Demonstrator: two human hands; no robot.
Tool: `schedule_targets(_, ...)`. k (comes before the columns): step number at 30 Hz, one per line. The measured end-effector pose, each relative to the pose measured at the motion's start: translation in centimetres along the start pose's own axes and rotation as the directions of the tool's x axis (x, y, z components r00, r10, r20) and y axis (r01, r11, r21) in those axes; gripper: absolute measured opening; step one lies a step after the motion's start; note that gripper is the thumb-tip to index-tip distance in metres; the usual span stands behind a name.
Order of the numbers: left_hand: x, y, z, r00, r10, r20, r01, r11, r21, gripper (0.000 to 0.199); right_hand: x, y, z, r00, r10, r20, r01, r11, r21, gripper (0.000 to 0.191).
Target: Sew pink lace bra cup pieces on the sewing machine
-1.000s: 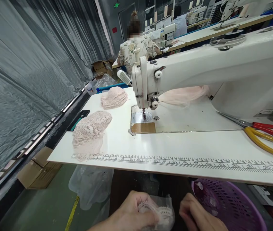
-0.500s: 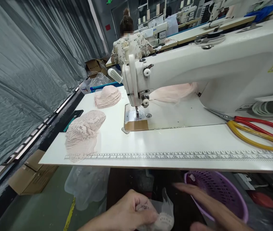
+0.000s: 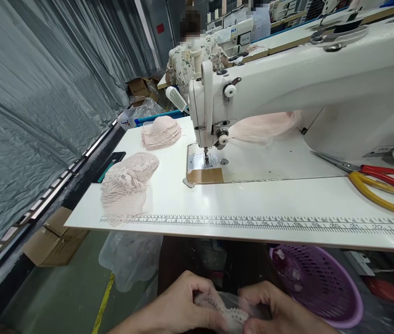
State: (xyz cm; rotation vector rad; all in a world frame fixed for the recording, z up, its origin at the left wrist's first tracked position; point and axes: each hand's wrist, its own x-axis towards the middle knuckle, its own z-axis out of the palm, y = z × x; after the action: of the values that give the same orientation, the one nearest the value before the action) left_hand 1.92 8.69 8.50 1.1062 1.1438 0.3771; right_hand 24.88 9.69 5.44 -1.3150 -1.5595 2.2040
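Note:
Below the table's front edge, my left hand (image 3: 186, 304) is closed on one side of a small piece of white lace with sheer mesh (image 3: 233, 315). Its other side is pinched in my right hand (image 3: 273, 308). Behind them on the white table (image 3: 169, 199) stands a white sewing machine (image 3: 270, 88), its needle over the metal plate (image 3: 197, 161). Pale pink lace pieces (image 3: 123, 185) lie at the table's left, with a stack of pink cups (image 3: 162, 133) farther back. Pink fabric (image 3: 266, 126) rests behind the machine head.
Scissors with red and yellow handles (image 3: 374, 181) lie at the right. A purple basket (image 3: 343, 297) is below the table at the right, a clear plastic bag (image 3: 130, 260) and a cardboard box (image 3: 54, 239) at the left. A person (image 3: 190, 55) sits beyond the machine.
My right hand has moved left to the lace and now grips it together with my left hand. The camera view has shifted, so the table and machine appear slightly higher, the machine head farther right.

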Motion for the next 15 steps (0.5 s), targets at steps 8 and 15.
schedule_targets(8,-0.2,-0.2,-0.5,0.998,0.008,0.066,0.002,0.99,-0.14,0.061,0.6,-1.2,0.5,0.982,-0.037,0.187,0.003,0.984,0.179,0.036)
schedule_targets(15,0.1,0.3,0.1,0.983,-0.151,0.102,0.172,0.955,-0.241,0.043,1.1,-0.2,0.5,0.979,-0.051,0.196,-0.003,0.965,0.264,0.052)
